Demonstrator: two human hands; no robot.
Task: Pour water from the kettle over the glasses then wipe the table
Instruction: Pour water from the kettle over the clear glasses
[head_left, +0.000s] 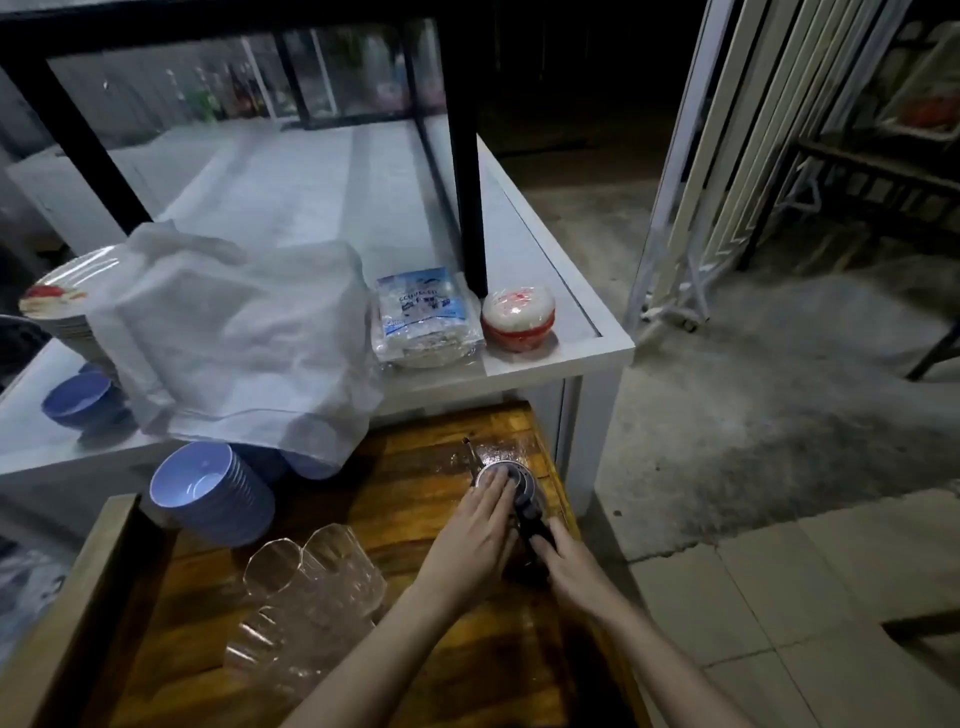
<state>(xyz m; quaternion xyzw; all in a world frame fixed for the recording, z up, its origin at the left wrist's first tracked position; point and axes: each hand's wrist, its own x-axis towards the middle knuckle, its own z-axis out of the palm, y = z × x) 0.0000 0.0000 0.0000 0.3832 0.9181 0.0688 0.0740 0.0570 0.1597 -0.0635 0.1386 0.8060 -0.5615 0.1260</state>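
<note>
Head view: kettle (511, 483) stands at the wooden table's (415, 467) far right edge, wet wood around it.
Progress: pouring seemingly underway or done; wiping not begun, no cloth in hand.
Glasses (306, 587): clustered left of kettle, apart.
Left hand (475, 540): flat, fingers spread on the lid.
Right hand (566, 564): closed around the black handle.

Glossy wet wooden table (426, 467) (clear plastic glasses (311, 582)), metal kettle (511, 480).
</note>
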